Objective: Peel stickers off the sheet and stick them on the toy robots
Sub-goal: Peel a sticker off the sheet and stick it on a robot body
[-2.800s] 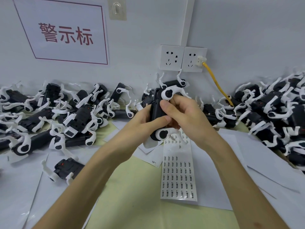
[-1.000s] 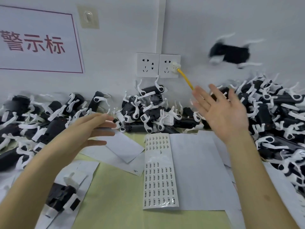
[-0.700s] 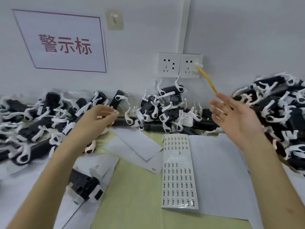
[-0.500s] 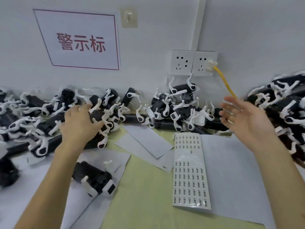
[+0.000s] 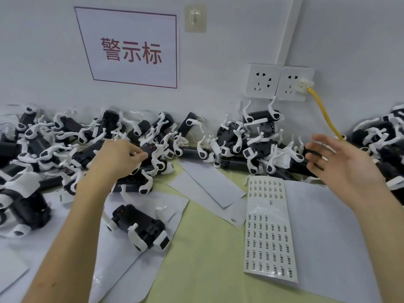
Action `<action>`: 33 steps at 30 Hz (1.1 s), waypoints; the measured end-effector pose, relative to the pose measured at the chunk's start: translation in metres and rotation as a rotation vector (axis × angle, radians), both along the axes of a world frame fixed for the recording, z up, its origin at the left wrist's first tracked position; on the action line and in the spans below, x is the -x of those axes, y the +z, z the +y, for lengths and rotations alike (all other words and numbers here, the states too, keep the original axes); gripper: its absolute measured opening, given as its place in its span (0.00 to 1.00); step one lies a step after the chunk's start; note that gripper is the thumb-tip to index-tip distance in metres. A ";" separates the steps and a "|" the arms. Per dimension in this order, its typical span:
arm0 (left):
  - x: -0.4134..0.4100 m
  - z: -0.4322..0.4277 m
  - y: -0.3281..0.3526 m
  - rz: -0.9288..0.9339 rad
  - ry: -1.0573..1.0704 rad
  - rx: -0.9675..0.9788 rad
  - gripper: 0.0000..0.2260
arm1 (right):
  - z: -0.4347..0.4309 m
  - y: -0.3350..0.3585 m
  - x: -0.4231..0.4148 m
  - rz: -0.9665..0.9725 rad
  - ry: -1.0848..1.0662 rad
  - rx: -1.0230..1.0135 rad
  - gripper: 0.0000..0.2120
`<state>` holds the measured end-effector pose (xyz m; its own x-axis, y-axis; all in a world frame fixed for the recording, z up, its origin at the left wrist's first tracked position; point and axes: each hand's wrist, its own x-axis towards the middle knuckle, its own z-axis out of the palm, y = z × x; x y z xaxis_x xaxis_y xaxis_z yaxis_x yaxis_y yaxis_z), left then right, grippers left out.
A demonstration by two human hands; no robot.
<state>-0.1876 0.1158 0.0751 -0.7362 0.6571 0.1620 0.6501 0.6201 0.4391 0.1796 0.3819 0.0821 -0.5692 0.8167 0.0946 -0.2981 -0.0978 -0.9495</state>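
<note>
A white sticker sheet (image 5: 270,232) with rows of small black labels lies flat on the table, right of centre. Black toy robots with white legs are heaped along the wall in a left pile (image 5: 54,145), a middle pile (image 5: 251,141) and a right pile (image 5: 384,136). My left hand (image 5: 118,160) reaches into the left pile, its fingers curled round a black robot (image 5: 153,156) at the pile's right edge. My right hand (image 5: 343,165) hovers open, palm up, above the table between the middle and right piles, holding nothing. One robot (image 5: 140,226) lies alone on paper near my left forearm.
Blank white backing sheets (image 5: 207,189) lie scattered over the green table top (image 5: 203,259). A wall socket (image 5: 279,82) holds a plug with a yellow cable (image 5: 323,112) running down to the right. A sign with red characters (image 5: 131,49) hangs on the wall.
The robot I held in both hands flew off toward the right pile. My left hand moved left into the left pile and curled onto a robot. My right hand stayed open and sank.
</note>
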 end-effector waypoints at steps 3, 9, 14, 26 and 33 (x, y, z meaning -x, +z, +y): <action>-0.005 -0.001 0.002 0.022 0.061 -0.036 0.12 | -0.001 0.000 0.001 0.000 0.012 0.001 0.17; -0.020 -0.005 0.018 -0.012 0.106 -0.422 0.18 | -0.002 -0.002 0.005 -0.003 0.026 0.030 0.19; -0.033 -0.004 0.033 -0.257 0.054 -0.721 0.20 | -0.008 -0.001 0.010 -0.005 0.030 0.032 0.18; -0.075 0.013 0.042 -1.318 -0.281 -0.949 0.23 | -0.064 0.011 0.053 -0.257 -0.099 -0.547 0.13; -0.099 0.030 0.039 -1.341 -0.315 -0.769 0.18 | -0.105 0.009 0.075 -0.258 0.066 -0.860 0.43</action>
<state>-0.0887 0.1462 0.1142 -0.4678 0.8762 -0.1159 -0.3997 -0.0928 0.9119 0.1043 0.2773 0.0913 -0.7005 0.4882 0.5205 -0.0840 0.6679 -0.7395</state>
